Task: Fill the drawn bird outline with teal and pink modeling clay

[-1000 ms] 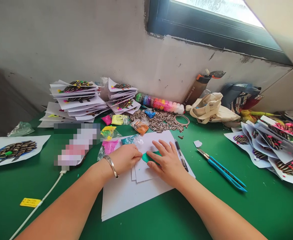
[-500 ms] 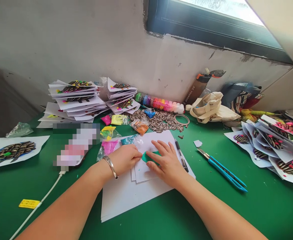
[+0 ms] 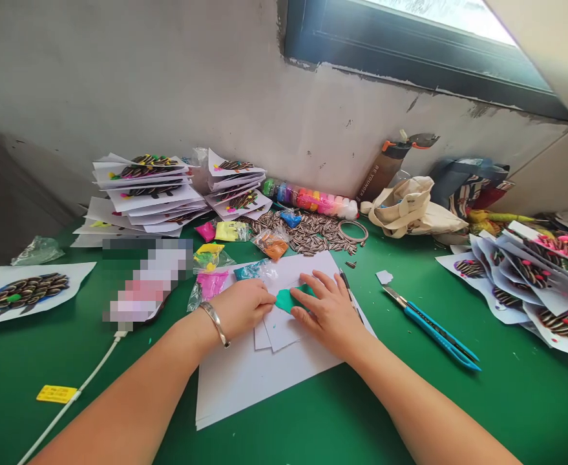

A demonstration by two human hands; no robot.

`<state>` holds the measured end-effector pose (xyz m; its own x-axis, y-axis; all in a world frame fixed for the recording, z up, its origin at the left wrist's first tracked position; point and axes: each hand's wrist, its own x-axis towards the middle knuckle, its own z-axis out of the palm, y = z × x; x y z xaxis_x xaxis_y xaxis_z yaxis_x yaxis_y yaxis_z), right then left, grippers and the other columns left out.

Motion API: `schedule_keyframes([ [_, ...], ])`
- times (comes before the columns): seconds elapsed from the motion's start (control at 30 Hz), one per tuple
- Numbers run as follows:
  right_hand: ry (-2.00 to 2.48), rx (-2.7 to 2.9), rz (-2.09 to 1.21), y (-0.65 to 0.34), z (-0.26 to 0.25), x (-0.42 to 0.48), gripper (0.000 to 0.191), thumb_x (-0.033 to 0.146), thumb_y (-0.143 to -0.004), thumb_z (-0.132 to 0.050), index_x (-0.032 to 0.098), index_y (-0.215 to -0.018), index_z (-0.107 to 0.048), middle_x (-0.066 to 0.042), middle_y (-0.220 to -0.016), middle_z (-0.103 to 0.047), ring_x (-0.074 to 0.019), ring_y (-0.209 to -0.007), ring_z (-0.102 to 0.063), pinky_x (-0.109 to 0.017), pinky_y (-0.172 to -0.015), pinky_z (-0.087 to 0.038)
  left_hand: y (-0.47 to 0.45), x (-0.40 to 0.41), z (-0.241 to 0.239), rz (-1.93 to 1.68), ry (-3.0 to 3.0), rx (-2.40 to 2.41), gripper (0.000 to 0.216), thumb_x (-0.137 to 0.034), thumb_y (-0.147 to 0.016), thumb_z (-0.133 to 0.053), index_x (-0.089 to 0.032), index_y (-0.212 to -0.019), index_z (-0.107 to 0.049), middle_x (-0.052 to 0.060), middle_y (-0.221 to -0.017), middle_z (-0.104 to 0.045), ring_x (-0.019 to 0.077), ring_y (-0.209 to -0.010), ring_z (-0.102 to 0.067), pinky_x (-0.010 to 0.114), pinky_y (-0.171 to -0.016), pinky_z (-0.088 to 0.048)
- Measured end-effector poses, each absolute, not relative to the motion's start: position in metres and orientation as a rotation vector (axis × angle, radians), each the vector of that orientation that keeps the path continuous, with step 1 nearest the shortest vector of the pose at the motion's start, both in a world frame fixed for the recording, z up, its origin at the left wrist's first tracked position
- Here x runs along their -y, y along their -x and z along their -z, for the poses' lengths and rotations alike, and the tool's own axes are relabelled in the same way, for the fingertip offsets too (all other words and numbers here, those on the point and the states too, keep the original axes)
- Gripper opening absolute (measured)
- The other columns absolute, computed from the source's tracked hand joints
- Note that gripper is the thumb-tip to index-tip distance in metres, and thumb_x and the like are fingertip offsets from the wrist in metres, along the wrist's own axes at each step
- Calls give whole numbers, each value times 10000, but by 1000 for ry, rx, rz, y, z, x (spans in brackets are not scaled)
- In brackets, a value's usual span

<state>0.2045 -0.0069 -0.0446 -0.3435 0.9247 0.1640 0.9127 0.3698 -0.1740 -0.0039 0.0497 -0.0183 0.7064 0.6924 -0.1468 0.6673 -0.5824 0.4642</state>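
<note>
Green table [image 3: 458,413] bears teal clay [image 3: 286,301] touching left grip [image 3: 243,307] and right grip [image 3: 331,314].

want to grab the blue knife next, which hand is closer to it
Right. The right hand lies on the paper just left of the blue knife; the left hand is farther left, beyond it.

Daylight came in through the window [image 3: 433,13] at the top right, its glass blown out to white. The green counter [image 3: 506,400] was evenly bright, and the white sheets [image 3: 245,381] near its front edge cast only faint, soft shadows. A pixelated patch [image 3: 143,278] masked its left side. Straight lines bowed towards the frame edges.
</note>
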Motion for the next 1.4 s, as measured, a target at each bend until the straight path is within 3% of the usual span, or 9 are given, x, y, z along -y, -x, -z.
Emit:
schedule_keyframes([
  [0.23, 1579, 2305, -99, -215, 45, 7, 355, 408, -925, -441, 277, -1227, -574, -84, -1377, -479, -300, -1252, -405, -572, -1031, -274, 0, -46, 20, -154, -2522, -1056, 298, -192, -908, -410, -179, -880, -707, 59, -836, -638, 178, -804, -597, 274, -734, -459],
  [0.37, 1526, 2267, -77, -222, 45, 6, 363, 385, -930, -440, 223, -1218, -587, -106, -1276, -567, -272, -1160, -485, -483, -985, -360, -7, -42, 27, -397, -2568, -1090, 266, -291, -901, -481, -159, -1069, -640, 112, -1085, -620, 240, -1021, -559, 370, -917, -438],
  [0.5, 1539, 2352, -120, -224, 43, 8, 352, 388, -919, -464, 237, -1212, -588, -92, -1256, -580, -273, -1135, -503, -484, -982, -359, -15, -36, 38, -369, -2574, -1073, 635, -439, -786, -639, -113, -1304, -470, 167, -1318, -504, 325, -1251, -406, 460, -1063, -320],
  [0.6, 1548, 2312, -98, -228, 41, 8, 371, 371, -921, -462, 214, -1240, -570, -112, -1278, -562, -276, -1125, -516, -473, -957, -388, -18, -33, 44, -262, -2538, -1103, 734, -467, -769, -643, -143, -1375, -384, 158, -1414, -423, 349, -1335, -302, 505, -1091, -262],
  [0.87, 1558, 2395, -140, -235, 29, 9, 318, 326, -917, -471, 223, -1191, -596, -85, -1102, -653, -225, -980, -588, -374, -863, -455, -15, -37, 39, -173, -2491, -1057, 748, -419, -768, -638, -151, -1402, -345, 156, -1457, -369, 321, -1363, -263, 488, -1105, -229],
  [1.4, 1729, 2462, -52, -221, 29, 16, 336, 372, -893, -497, 233, -1192, -568, -91, -1134, -589, -260, -998, -511, -413, -876, -403, -12, -37, 31, -31, -2430, -1061, 792, -412, -753, -649, -140, -1421, -322, 148, -1499, -292, 303, -1392, -203, 468, -1127, -186],
])
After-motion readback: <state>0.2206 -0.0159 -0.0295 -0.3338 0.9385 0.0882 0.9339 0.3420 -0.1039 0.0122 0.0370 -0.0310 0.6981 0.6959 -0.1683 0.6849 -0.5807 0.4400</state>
